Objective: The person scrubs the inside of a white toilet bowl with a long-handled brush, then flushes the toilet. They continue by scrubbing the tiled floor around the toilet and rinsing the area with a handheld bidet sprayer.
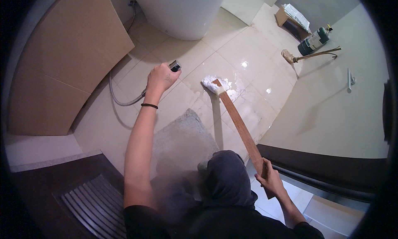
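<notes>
Brown wooden scrubbing tool with a long, flat handle [240, 123] is slanting across a bathroom floor, its white, frothy-looking head [212, 85] resting on glossy beige tiles [257, 79] ahead of me, where white suds and wet patches are glistening beside it. My right hand [271, 179] is gripping the handle near its lower end, fingers curling around the wood with little gap showing. My left hand [163, 78], a thin black band [149, 106] circling the wrist, is closing around a black-and-silver handheld sprayer [175, 66] whose nozzle end is jutting past my fingers, to the left of the scrubbing head and well apart from it. A flexible silver metal hose [124, 103] is looping from below that hand toward a tan panel [62, 69] on the left. Between my arms, a shaggy grey mat [186, 125] is lying on the tiles. A glossy white toilet [178, 15] is standing beyond my left hand, while a dark green bottle with a pale label [314, 42] and a brown-handled brush [289, 55] are sitting near the right wall.
</notes>
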The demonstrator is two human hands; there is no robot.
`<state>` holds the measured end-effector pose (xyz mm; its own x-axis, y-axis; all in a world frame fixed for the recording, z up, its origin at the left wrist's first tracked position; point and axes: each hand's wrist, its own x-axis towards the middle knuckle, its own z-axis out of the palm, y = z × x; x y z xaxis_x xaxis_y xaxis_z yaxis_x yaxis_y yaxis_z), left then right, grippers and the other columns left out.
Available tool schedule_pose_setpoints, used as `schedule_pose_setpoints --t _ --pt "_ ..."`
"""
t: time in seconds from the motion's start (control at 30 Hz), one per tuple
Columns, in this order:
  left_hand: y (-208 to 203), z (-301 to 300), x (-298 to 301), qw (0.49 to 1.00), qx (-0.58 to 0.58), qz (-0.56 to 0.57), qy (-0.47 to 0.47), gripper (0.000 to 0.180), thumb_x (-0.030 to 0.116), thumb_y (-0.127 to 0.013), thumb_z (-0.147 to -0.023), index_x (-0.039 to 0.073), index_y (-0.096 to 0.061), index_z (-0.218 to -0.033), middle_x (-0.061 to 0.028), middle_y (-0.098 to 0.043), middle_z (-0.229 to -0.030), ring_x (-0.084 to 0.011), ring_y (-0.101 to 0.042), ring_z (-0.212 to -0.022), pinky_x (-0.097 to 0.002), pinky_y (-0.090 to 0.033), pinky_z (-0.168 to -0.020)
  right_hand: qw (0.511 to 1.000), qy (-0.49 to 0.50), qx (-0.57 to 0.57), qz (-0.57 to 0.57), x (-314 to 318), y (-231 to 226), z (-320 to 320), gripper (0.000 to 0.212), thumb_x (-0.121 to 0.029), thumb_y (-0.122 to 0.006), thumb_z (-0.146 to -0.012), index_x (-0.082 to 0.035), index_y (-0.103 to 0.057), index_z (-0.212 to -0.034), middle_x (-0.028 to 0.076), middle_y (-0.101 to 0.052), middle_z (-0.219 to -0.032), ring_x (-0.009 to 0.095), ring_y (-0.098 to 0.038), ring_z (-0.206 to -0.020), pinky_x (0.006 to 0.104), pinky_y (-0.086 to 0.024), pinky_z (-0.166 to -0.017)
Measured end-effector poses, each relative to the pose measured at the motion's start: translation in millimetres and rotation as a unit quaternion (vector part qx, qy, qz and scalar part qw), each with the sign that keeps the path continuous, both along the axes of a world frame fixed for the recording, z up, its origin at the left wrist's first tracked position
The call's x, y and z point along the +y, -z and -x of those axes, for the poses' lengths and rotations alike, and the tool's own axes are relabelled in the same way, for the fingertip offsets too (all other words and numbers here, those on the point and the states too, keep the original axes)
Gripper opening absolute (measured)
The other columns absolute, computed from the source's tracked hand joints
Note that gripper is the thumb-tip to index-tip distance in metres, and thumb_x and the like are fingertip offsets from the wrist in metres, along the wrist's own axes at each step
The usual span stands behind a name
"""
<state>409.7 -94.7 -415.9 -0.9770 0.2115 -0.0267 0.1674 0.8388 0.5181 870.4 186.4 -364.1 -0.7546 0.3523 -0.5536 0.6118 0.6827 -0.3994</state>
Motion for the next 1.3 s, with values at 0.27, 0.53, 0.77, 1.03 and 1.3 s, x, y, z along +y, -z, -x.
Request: schedule_pose_setpoints --t 0.27,0.53,0.77,1.03,1.3 --pt "-13 1 1 1.000 0.001 -0.008 -0.009 0.050 0.048 -0.067 -0.082 -0.002 -0.069 -0.085 -0.0286 -0.070 -0.086 -0.0451 -0.069 -0.085 -0.0481 -0.055 -0.075 0.718 0.411 -0.093 0.553 16 -19 43 0.062 -0.040 -0.060 -0.095 -0.015 -0.040 -0.148 -0.002 -0.037 -0.060 0.007 -0.038 -0.041 0.0204 -0.038 -0.033" --pt "-38 -6 -15 0.999 0.007 -0.010 -0.040 0.052 0.048 -0.068 -0.081 -0.003 -0.071 -0.093 -0.0304 -0.070 -0.092 -0.0462 -0.069 -0.094 -0.0495 -0.056 -0.084 0.284 0.383 -0.064 0.877 -3 11 92 0.072 -0.026 -0.050 -0.095 -0.014 -0.020 -0.159 0.007 -0.042 -0.066 0.010 -0.039 -0.042 0.0216 -0.039 -0.035" --pt "-47 -6 -25 0.996 0.062 -0.011 -0.065 0.055 0.052 -0.067 -0.085 -0.002 -0.066 -0.079 -0.0292 -0.068 -0.083 -0.0431 -0.069 -0.081 -0.0487 -0.053 -0.070 0.170 0.315 -0.015 0.934 -25 -47 149 0.080 -0.021 -0.050 -0.091 -0.013 -0.013 -0.162 0.009 -0.045 -0.071 0.010 -0.048 -0.048 0.0225 -0.048 -0.042" --pt "-53 -4 -23 0.995 0.074 -0.025 -0.056 0.056 0.053 -0.068 -0.085 -0.003 -0.064 -0.076 -0.0300 -0.067 -0.083 -0.0452 -0.067 -0.079 -0.0497 -0.051 -0.068 0.132 0.226 0.013 0.965 -53 -131 202 0.067 -0.012 -0.048 -0.088 0.008 -0.028 -0.148 0.009 -0.046 -0.078 0.010 -0.050 -0.055 0.0252 -0.049 -0.047" --pt "-56 -3 -22 0.997 0.050 -0.010 -0.058 0.054 0.050 -0.068 -0.082 -0.003 -0.069 -0.085 -0.0300 -0.069 -0.088 -0.0458 -0.069 -0.088 -0.0502 -0.055 -0.077 0.253 0.264 0.027 0.930 -111 -136 286 0.028 -0.008 -0.052 -0.087 0.004 -0.041 -0.109 0.002 -0.041 -0.077 0.007 -0.046 -0.055 0.0211 -0.046 -0.047"
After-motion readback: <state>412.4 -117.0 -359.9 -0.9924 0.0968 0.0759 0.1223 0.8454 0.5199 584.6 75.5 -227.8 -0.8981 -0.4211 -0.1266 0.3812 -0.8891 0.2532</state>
